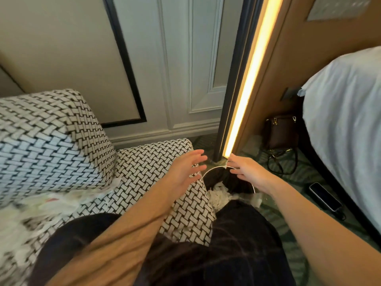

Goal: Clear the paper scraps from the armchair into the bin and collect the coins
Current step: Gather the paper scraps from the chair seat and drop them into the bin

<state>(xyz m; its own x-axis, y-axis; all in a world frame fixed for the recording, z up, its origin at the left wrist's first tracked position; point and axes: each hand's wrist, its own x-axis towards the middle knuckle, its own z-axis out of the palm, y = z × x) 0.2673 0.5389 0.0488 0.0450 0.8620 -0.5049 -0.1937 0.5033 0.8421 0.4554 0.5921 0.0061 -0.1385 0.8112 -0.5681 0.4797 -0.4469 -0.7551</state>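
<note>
A: The hands, how do they stand?

B: Both empty. The left hand [185, 169] hovers with spread fingers above the armchair's [144, 168] arm. The right hand [246, 172] is stretched flat over the far rim of the bin [208, 172] (touching it or not, I cannot tell).

A: And the paper?

B: Crumpled paper [219, 196] lies inside the bin, which stands on the floor [299, 172] just beside that arm. More paper scraps [51, 205], blurred, lie on the seat below the backrest.
</note>
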